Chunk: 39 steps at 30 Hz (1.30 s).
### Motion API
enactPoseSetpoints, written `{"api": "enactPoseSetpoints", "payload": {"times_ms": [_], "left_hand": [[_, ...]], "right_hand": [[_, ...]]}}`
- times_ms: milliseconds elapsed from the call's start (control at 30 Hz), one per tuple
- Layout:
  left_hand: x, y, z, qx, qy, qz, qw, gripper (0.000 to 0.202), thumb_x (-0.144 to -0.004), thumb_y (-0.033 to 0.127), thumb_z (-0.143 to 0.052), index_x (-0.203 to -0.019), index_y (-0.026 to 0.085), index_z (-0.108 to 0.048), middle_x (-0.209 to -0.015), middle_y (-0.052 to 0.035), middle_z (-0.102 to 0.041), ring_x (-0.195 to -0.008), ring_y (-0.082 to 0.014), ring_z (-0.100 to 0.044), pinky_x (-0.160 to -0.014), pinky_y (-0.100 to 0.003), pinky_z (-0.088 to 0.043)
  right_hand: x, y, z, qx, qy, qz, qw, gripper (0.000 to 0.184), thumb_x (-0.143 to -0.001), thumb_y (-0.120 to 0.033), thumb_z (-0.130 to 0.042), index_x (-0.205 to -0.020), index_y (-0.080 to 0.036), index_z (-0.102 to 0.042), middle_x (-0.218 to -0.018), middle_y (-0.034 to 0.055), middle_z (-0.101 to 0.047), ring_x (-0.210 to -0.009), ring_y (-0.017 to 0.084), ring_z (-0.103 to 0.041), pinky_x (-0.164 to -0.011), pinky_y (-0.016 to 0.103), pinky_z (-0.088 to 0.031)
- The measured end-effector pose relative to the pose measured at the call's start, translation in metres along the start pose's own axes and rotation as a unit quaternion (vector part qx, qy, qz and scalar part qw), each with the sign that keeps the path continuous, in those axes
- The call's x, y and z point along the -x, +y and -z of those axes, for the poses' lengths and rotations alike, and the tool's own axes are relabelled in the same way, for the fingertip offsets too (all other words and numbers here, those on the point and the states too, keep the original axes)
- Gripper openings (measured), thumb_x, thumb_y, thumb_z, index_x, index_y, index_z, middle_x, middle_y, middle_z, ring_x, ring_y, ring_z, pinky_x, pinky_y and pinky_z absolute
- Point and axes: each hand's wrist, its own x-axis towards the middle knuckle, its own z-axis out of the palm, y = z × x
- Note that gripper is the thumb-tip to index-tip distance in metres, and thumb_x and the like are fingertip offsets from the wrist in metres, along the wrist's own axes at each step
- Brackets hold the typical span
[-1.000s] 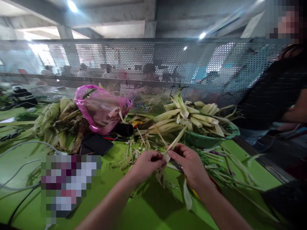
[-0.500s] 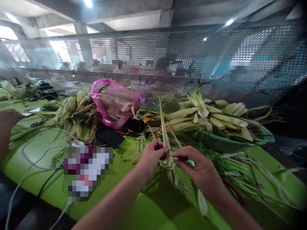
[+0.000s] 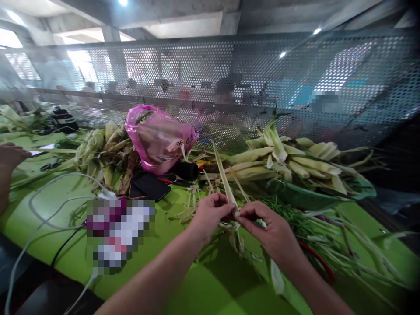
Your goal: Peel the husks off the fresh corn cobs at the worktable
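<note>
Between my hands stands a long, pointed strip of pale corn husk (image 3: 223,177), its tip leaning up and to the left. My left hand (image 3: 211,214) pinches it between thumb and fingers near its lower end. Close beside it, my right hand (image 3: 267,225) pinches the base of the same husk, fingertips almost touching those of the left. Loose husk scraps (image 3: 236,240) lie on the green table (image 3: 216,284) under my hands. Behind my right hand a green basket (image 3: 305,194) is heaped with corn husks (image 3: 295,162).
A pink plastic bag (image 3: 157,140) and a bundle of husks (image 3: 101,151) stand at the back left. Nearer are a dark phone (image 3: 152,187), a blurred-out object and white cables (image 3: 36,210). Green stalks (image 3: 344,249) spread at right. Another person's hand (image 3: 11,159) shows at far left.
The husk strip has tilted further left and its tip sits slightly lower. My right hand has closed in on its base, nearer my left fingertips. The other person's hand has shifted slightly.
</note>
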Motion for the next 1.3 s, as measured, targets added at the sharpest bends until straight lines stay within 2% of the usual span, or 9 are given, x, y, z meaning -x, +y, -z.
{"api": "enactPoseSetpoints", "payload": {"times_ms": [167,433,567,800,933,1033,1100,1200,1300], "left_hand": [[0.002,0.000,-0.002,0.008,-0.002,-0.006,1.000,0.032,-0.061,0.030,-0.079,-0.070,0.014,-0.053,-0.058,0.0026,-0.057,-0.050,-0.0071,-0.053,-0.052,-0.020,-0.042],[0.004,0.000,-0.001,-0.015,-0.030,-0.006,0.999,0.029,-0.068,0.035,-0.073,-0.074,0.013,-0.056,-0.060,-0.0003,-0.058,-0.053,-0.0082,-0.053,-0.055,-0.021,-0.039],[0.002,-0.001,0.000,-0.015,-0.050,-0.011,0.999,0.030,-0.064,0.030,-0.077,-0.076,0.013,-0.056,-0.064,-0.0011,-0.059,-0.056,-0.0088,-0.055,-0.058,-0.022,-0.041],[0.002,0.000,0.002,0.008,-0.029,0.015,0.999,0.027,-0.067,0.033,-0.071,-0.076,0.015,-0.054,-0.060,0.0006,-0.057,-0.053,-0.0087,-0.053,-0.056,-0.022,-0.041],[0.003,0.002,0.001,0.005,-0.025,0.029,0.999,0.024,-0.067,0.033,-0.068,-0.076,0.014,-0.056,-0.061,-0.0008,-0.059,-0.052,-0.0090,-0.053,-0.057,-0.023,-0.042],[0.004,0.004,-0.001,-0.021,-0.063,0.025,0.997,0.025,-0.063,0.026,-0.072,-0.080,0.012,-0.061,-0.065,-0.0021,-0.061,-0.055,-0.0093,-0.054,-0.058,-0.022,-0.043],[0.005,0.005,-0.002,-0.040,-0.078,0.016,0.996,0.024,-0.060,0.022,-0.074,-0.077,0.011,-0.062,-0.064,-0.0016,-0.061,-0.056,-0.0092,-0.054,-0.058,-0.022,-0.042],[0.005,0.006,-0.001,-0.056,-0.046,-0.015,0.997,0.019,-0.060,0.021,-0.073,-0.071,0.012,-0.060,-0.058,0.0003,-0.058,-0.053,-0.0083,-0.052,-0.055,-0.020,-0.040],[0.001,0.006,0.002,-0.056,0.001,-0.048,0.997,0.018,-0.060,0.020,-0.073,-0.068,0.014,-0.058,-0.055,0.0013,-0.057,-0.050,-0.0080,-0.050,-0.052,-0.020,-0.037]], "right_hand": [[0.000,0.000,-0.004,-0.055,0.009,-0.083,0.995,0.028,-0.076,-0.045,-0.071,-0.076,-0.018,-0.064,-0.071,0.0026,-0.063,-0.068,0.017,-0.059,-0.064,0.027,-0.049],[-0.001,0.007,-0.004,-0.101,0.025,-0.114,0.988,0.025,-0.071,-0.038,-0.074,-0.078,-0.018,-0.061,-0.071,0.0013,-0.060,-0.067,0.015,-0.056,-0.063,0.026,-0.047],[-0.001,0.009,-0.003,-0.105,0.022,-0.115,0.988,0.026,-0.073,-0.038,-0.073,-0.081,-0.018,-0.060,-0.072,0.0006,-0.059,-0.068,0.015,-0.056,-0.064,0.026,-0.047],[0.000,0.004,0.002,-0.059,-0.012,-0.072,0.996,0.021,-0.080,-0.035,-0.068,-0.092,-0.019,-0.063,-0.080,0.0021,-0.063,-0.074,0.017,-0.058,-0.070,0.027,-0.046],[-0.002,-0.002,0.007,-0.024,-0.024,-0.010,0.999,0.004,-0.079,-0.023,-0.063,-0.080,-0.019,-0.063,-0.079,0.0013,-0.061,-0.075,0.016,-0.057,-0.071,0.027,-0.044],[-0.006,-0.008,0.011,-0.019,-0.042,0.020,0.999,0.008,-0.073,-0.013,-0.054,-0.071,-0.019,-0.060,-0.077,0.0005,-0.059,-0.076,0.016,-0.057,-0.072,0.026,-0.043],[-0.006,-0.010,0.018,-0.014,-0.052,-0.009,0.999,0.008,-0.073,-0.016,-0.054,-0.075,-0.019,-0.061,-0.078,0.0010,-0.060,-0.076,0.016,-0.057,-0.071,0.026,-0.044],[0.003,-0.005,0.039,0.023,-0.065,-0.098,0.993,0.025,-0.081,-0.030,-0.056,-0.103,-0.020,-0.061,-0.088,0.0033,-0.064,-0.079,0.019,-0.059,-0.071,0.028,-0.047],[0.029,0.013,0.066,0.173,-0.075,-0.173,0.967,0.029,-0.083,-0.036,-0.054,-0.108,-0.022,-0.061,-0.090,0.0058,-0.067,-0.082,0.023,-0.062,-0.073,0.032,-0.047]]}}
